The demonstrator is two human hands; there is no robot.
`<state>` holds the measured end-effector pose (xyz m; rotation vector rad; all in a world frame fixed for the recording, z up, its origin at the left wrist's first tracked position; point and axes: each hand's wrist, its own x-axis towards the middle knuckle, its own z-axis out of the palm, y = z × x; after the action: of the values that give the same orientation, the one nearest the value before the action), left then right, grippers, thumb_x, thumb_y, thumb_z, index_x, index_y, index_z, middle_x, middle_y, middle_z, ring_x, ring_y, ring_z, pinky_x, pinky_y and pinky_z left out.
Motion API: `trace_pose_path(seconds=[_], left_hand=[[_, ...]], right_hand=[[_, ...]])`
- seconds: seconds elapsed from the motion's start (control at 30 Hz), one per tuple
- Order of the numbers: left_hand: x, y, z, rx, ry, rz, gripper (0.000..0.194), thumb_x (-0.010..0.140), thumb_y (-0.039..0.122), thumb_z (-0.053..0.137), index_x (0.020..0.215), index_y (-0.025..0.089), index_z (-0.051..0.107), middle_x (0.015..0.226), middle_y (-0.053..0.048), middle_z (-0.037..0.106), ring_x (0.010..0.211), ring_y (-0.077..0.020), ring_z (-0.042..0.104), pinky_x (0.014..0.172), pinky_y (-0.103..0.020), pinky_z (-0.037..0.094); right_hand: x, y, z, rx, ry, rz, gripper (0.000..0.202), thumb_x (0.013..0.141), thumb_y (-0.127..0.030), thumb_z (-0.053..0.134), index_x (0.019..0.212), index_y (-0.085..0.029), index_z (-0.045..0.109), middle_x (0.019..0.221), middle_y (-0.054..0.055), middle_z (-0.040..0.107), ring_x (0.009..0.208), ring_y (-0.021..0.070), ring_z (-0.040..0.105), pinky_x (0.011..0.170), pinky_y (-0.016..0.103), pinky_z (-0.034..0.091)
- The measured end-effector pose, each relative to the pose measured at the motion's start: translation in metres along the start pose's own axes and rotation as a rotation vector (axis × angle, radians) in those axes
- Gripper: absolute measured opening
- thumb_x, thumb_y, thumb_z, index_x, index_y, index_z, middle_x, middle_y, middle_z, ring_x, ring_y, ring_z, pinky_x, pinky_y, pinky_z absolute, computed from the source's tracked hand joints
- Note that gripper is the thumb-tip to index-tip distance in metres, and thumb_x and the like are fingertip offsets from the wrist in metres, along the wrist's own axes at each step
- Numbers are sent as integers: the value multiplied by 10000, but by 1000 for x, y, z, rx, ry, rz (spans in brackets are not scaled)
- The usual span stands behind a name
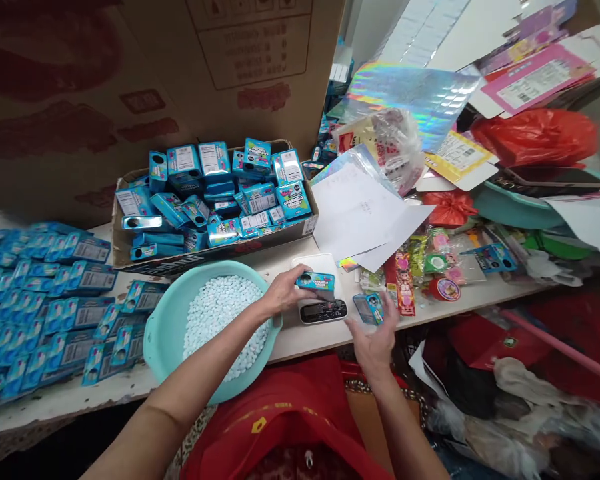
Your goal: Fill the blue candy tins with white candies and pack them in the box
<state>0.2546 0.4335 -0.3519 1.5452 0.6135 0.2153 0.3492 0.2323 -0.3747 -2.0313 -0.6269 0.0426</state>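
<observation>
My left hand [286, 291] is closed on one end of a small blue candy box [321, 281], between thumb and fingers. The box is over the plate of a white digital scale [311, 261]; whether it touches the plate I cannot tell. The scale's dark display [325, 312] faces me. My right hand [377, 340] has its fingers and thumb around a second blue candy box [368, 309], just right of the scale, above the table edge. Left of the scale, a mint-green basin [156, 333] holds many pale blue candies [225, 313].
Behind the basin, a cardboard tray [220, 255] is heaped with blue boxes. More blue boxes [45, 300] stand in rows at far left. White paper sheets [355, 207], a red plastic bag [535, 137] and several sweet packets [405, 283] lie to the right. A large carton [155, 80] stands behind.
</observation>
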Motion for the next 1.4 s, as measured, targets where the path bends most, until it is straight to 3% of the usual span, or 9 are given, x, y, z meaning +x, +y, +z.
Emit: trace_pose_path(seconds=[0.1,0.17,0.3,0.43,0.6,0.97,1.13,1.27,1.4], left_hand=[[-34,1,-1,-279,38,-112,432,551,280,824,941,210,653,807,6,633,742,-150,550,688,-223,397],[-52,1,-3,-547,194,-182,458,608,406,788,985,193,638,843,-24,643,735,-149,572,678,-236,424],[-75,8,-16,-1005,469,-223,508,754,614,580,876,127,656,839,-106,659,786,-196,628,724,-302,485],[-85,6,-32,-1189,645,-282,391,818,485,573,683,122,628,699,-89,643,725,-185,641,721,-302,505],[-96,-7,-44,-1325,725,-317,274,853,301,545,648,127,598,644,-56,614,645,-152,629,668,-273,505],[-106,-16,-51,-1352,736,-290,162,821,205,557,707,108,618,682,-53,604,642,-138,613,629,-261,502],[-108,-22,-63,-1365,710,-336,117,823,127,525,741,99,605,660,-39,581,539,-87,561,493,-184,454],[-113,-36,-74,-1232,580,-448,80,837,141,528,809,106,595,575,14,507,366,-28,388,323,-125,251],[-115,-51,-79,-1135,588,-568,203,893,215,471,733,116,546,531,24,469,355,-41,411,319,-126,273]], right_hand=[[3,-32,16,137,-449,15,473,788,-431,632,1172,-182,514,1069,97,616,999,230,581,883,403,471],[2,-51,25,136,-585,-18,324,809,-422,615,1034,-191,586,910,57,632,856,202,593,782,353,492],[-5,-80,35,86,-617,-234,322,790,-433,654,1034,-228,608,910,53,629,856,215,588,775,354,468],[-12,-90,48,3,-672,-356,318,799,-462,632,1011,-226,621,849,45,631,797,218,602,718,345,463],[-15,-96,58,9,-735,-373,337,794,-470,636,1016,-218,609,859,41,627,812,212,603,721,334,470],[-22,-105,71,73,-751,-237,370,716,-487,685,961,-213,648,840,39,651,799,221,618,741,355,490],[-24,-95,67,313,-778,100,408,642,-454,741,940,-192,648,868,38,684,821,226,626,764,379,508],[-14,-56,66,568,-495,400,502,606,-401,767,1017,-194,566,968,46,689,875,202,640,828,388,500],[11,-10,70,488,-324,387,478,596,-398,750,955,-177,526,933,50,673,857,187,629,813,370,494]])
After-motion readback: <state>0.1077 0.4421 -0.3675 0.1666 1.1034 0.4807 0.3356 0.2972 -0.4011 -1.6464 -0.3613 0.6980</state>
